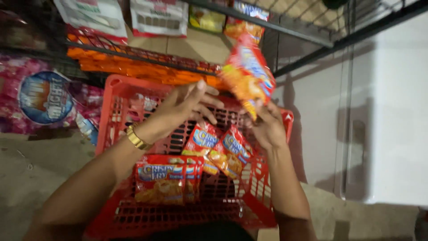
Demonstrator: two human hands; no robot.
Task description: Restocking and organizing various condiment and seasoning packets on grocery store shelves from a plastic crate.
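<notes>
Right hand (266, 127) pinches the lower end of a glossy, crinkly orange-red packet (248, 73) held above a red plastic lattice basket (117, 96); left hand (189, 103) hovers beside it, fingers spread, gripping nothing, gold metal watch band (136, 138) on the wrist. At least four similar shiny foil sachets (162, 178) lie inside the basket, some overlapping, exact count unclear. Dark wire shelf (312, 38) behind, rough concrete floor (26, 165) below.

Right hand (267, 127) lifts an orange sachet strip (247, 73) over the red basket (111, 96); left hand (189, 105) open beside it.
</notes>
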